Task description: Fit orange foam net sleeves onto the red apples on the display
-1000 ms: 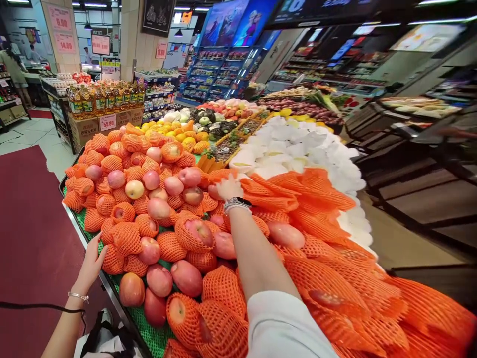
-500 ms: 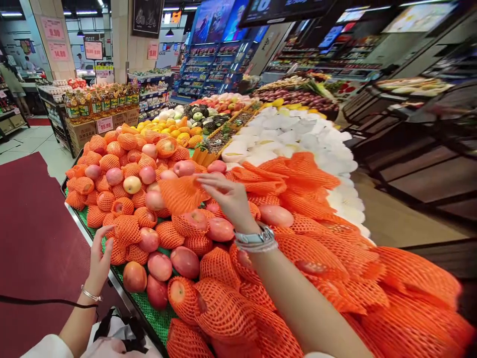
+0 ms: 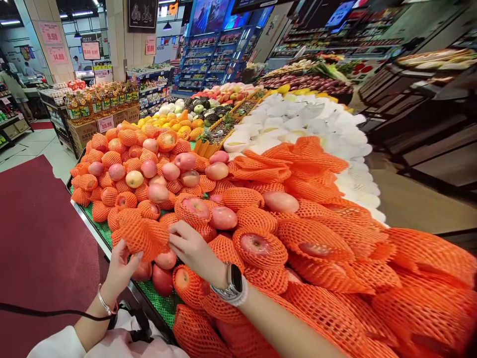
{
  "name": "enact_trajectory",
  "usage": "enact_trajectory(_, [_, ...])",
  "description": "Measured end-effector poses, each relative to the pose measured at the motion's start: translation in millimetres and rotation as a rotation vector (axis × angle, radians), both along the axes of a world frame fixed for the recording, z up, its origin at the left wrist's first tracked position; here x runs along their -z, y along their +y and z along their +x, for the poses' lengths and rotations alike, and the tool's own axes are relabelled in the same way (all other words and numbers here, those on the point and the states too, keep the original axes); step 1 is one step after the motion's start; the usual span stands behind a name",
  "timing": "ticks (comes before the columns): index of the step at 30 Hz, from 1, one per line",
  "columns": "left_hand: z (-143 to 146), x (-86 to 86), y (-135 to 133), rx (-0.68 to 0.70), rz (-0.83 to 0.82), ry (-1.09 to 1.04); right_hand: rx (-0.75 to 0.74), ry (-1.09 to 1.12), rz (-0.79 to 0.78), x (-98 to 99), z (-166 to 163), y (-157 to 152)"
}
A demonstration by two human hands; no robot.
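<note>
Presently between the hands: a soft orange foam-mesh sleeve [image 3: 145,238], raised over the near-left fruit; no fruit shows inside it.
Right grip: thumb and fingers of the right hand [image 3: 194,253] pinch the sleeve's right edge.
Left grip: the left hand [image 3: 122,266] meets the lower left edge, thumb and fingers somewhat parted; whether it pinches cannot be told.
Beneath the sleeve: smooth, round, bare red apples [image 3: 163,281] on the green-matted worktop [image 3: 167,307].
Beyond, to the right: crumpled orange mesh sheets [image 3: 313,169] beside fruit in white foam nets [image 3: 298,122].
Step, as judged: two-handed handling of the sleeve.
Next move, as judged: calls for a light hold on both edges, spreading the mesh without tearing.
</note>
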State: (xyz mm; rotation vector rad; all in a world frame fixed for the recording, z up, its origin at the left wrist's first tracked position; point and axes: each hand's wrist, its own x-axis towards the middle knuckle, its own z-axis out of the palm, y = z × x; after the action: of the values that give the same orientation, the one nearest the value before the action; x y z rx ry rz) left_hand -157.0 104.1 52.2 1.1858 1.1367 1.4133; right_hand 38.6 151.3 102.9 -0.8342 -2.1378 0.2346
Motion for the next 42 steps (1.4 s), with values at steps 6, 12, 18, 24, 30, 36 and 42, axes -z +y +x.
enact_trajectory(6, [-2.7, 19.9, -4.4, 0.033, 0.026, 0.219, -0.045, 0.252, -0.612, 4.9, 0.2, -10.6])
enact_trajectory(12, [2.5, 27.4, -5.9, 0.028, 0.049, 0.199, -0.159, 0.658, -1.100, 2.2, -10.5, -9.2])
enact_trajectory(18, [10.8, 30.0, -5.9, -0.286, 0.192, 0.221, -0.403, 0.752, -1.308, -14.9, -8.2, -21.9])
enact_trajectory(24, [5.3, 28.0, -11.5, -0.402, 0.259, 0.301, -0.418, 0.552, -1.202, -9.0, 8.8, -21.3])
enact_trajectory(30, [-4.8, 21.0, -9.5, -0.231, 0.142, 0.254, -0.507, 0.282, -1.049, -11.5, 13.2, -22.6])
enact_trajectory(36, [-3.6, 11.5, -7.9, -0.379, 0.210, 0.146, -0.516, 0.073, -0.839, -7.9, 11.3, -25.4])
enact_trajectory(42, [-3.5, 16.3, -11.8, -0.261, 0.068, 0.049, -0.436, 0.093, -0.851, 3.8, 8.2, -25.0])
